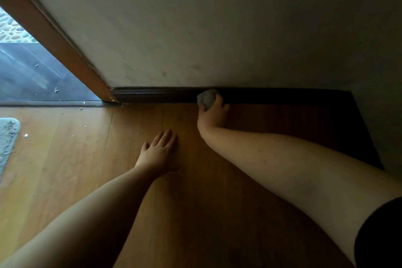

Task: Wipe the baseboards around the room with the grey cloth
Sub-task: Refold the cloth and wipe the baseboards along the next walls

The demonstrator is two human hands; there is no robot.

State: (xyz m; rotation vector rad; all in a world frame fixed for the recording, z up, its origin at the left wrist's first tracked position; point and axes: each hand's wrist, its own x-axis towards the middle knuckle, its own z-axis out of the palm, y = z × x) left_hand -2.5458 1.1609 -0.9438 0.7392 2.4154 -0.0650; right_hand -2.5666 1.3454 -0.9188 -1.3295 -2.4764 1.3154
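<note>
Right hand (pixel 212 111) grips the balled grey cloth (pixel 207 98), pressed against the dark baseboard (pixel 156 94). Left hand (pixel 159 152) lies flat, fingers spread, on the wood floor (pixel 108 180). Risk: the small wad may skip the moulding's grooves. Door frame (pixel 71 59) ends the run leftward; debris specks (pixel 26 135) and a mat (pixel 7 137) lie near.

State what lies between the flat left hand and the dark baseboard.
Only bare wooden floor separates the left hand from the baseboard, in the head view.
</note>
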